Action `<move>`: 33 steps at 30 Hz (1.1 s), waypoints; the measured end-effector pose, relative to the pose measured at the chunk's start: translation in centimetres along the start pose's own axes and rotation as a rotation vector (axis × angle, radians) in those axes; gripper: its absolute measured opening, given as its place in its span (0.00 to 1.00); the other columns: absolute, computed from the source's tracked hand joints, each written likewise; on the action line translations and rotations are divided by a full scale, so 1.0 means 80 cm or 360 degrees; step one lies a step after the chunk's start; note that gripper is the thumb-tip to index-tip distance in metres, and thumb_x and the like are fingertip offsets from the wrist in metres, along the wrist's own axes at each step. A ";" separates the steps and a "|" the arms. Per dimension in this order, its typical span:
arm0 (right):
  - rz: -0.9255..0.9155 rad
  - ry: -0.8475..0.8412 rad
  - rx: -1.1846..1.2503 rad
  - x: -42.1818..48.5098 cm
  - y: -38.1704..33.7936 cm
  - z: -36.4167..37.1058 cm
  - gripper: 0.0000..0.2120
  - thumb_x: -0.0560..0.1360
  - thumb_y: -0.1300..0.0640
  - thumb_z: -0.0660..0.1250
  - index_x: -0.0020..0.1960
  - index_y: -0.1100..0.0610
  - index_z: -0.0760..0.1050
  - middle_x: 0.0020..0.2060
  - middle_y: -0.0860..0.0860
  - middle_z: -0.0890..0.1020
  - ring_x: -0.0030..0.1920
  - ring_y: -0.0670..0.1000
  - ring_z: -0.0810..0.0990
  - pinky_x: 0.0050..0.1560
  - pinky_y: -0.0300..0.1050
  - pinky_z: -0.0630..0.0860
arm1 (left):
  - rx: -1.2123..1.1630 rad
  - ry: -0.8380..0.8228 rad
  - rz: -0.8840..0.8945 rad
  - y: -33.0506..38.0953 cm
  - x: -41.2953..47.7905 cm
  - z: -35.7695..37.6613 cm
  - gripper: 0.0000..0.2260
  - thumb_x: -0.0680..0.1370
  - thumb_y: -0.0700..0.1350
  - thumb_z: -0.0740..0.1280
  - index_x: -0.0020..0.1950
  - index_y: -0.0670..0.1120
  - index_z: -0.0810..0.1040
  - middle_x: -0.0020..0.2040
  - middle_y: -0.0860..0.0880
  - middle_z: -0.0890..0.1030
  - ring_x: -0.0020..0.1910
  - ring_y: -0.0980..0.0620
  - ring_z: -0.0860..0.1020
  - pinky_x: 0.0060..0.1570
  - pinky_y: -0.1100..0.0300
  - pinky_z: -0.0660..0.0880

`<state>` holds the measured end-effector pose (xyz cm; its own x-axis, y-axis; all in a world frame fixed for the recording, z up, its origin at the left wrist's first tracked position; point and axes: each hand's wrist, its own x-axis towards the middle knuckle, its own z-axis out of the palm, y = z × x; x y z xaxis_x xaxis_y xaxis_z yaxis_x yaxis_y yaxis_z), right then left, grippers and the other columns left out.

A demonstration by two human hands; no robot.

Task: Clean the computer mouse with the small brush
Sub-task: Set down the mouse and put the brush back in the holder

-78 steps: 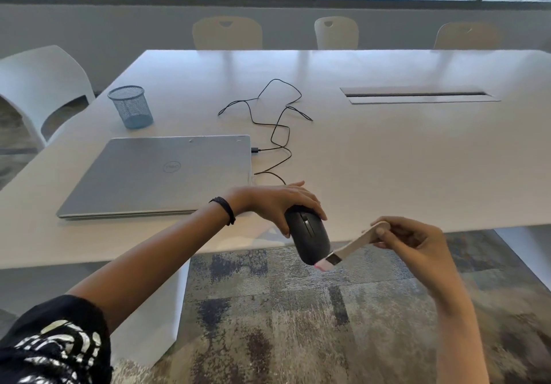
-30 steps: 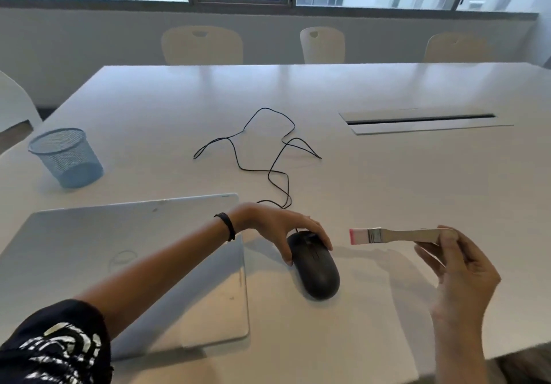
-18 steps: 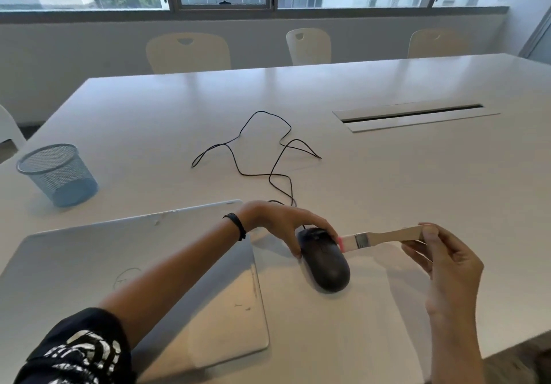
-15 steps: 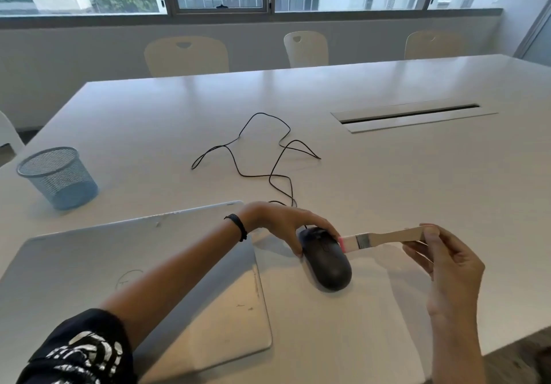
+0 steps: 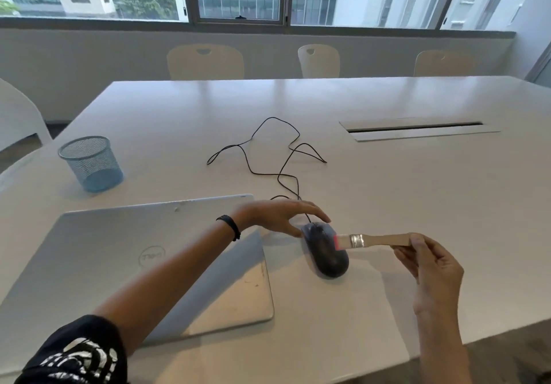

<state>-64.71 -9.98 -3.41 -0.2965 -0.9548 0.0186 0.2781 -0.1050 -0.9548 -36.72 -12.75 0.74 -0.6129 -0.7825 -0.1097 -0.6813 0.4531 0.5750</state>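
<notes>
Black mouse [image 5: 325, 249] on white table [image 5: 417, 193], long axis front-to-back. Left hand [image 5: 277, 216] spread open, fingertips steadying its far end. Right hand [image 5: 429, 261] pinches brush [image 5: 372, 240] handle; bristles touch mouse's right flank, brush lying crosswise.

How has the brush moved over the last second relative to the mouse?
Yes. The brush went left: a second ago its bristles were clear of the mouse's right side; now they lie on its top.
</notes>
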 end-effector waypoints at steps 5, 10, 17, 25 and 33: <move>0.0040 -0.0042 -0.0019 -0.024 -0.002 -0.008 0.05 0.78 0.62 0.67 0.45 0.56 0.80 0.33 0.48 0.86 0.34 0.45 0.85 0.38 0.37 0.82 | -0.0108 0.0240 -0.0140 0.002 -0.043 0.002 0.19 0.77 0.38 0.66 0.68 0.45 0.70 0.66 0.46 0.73 0.66 0.51 0.68 0.67 0.64 0.63; 0.0079 -0.0132 -0.0007 -0.053 -0.002 -0.009 0.03 0.78 0.61 0.66 0.48 0.56 0.78 0.36 0.47 0.86 0.37 0.45 0.86 0.38 0.36 0.81 | -0.0117 0.0335 -0.0227 0.012 -0.092 0.019 0.19 0.78 0.39 0.65 0.68 0.44 0.70 0.68 0.46 0.71 0.68 0.52 0.67 0.69 0.62 0.60; 0.0153 -0.0369 0.0033 -0.085 0.001 0.017 0.04 0.78 0.63 0.66 0.49 0.55 0.76 0.37 0.52 0.87 0.39 0.48 0.87 0.40 0.37 0.82 | -0.0168 0.0591 -0.0353 0.013 -0.169 0.070 0.19 0.77 0.41 0.66 0.68 0.48 0.70 0.69 0.48 0.68 0.69 0.54 0.65 0.69 0.62 0.58; 0.0138 -0.0694 0.0119 -0.121 -0.011 0.104 0.07 0.77 0.67 0.66 0.46 0.56 0.79 0.35 0.49 0.86 0.37 0.47 0.86 0.38 0.35 0.80 | -0.0530 0.0906 -0.0422 0.016 -0.255 0.084 0.18 0.78 0.43 0.65 0.66 0.56 0.70 0.64 0.54 0.75 0.64 0.57 0.73 0.64 0.62 0.70; 0.0016 -0.0974 0.0223 -0.143 -0.029 0.245 0.08 0.77 0.69 0.64 0.46 0.58 0.77 0.33 0.50 0.86 0.36 0.49 0.86 0.38 0.36 0.80 | -0.0537 0.1055 -0.0460 -0.026 -0.328 0.030 0.15 0.77 0.38 0.65 0.63 0.49 0.73 0.61 0.51 0.77 0.59 0.57 0.77 0.59 0.66 0.72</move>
<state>-44.04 -4.27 4.43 0.2721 -0.9377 0.2161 0.4073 -0.0912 -0.9087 -20.16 7.89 0.49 0.0073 -0.9883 0.1524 -0.5541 0.1229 0.8234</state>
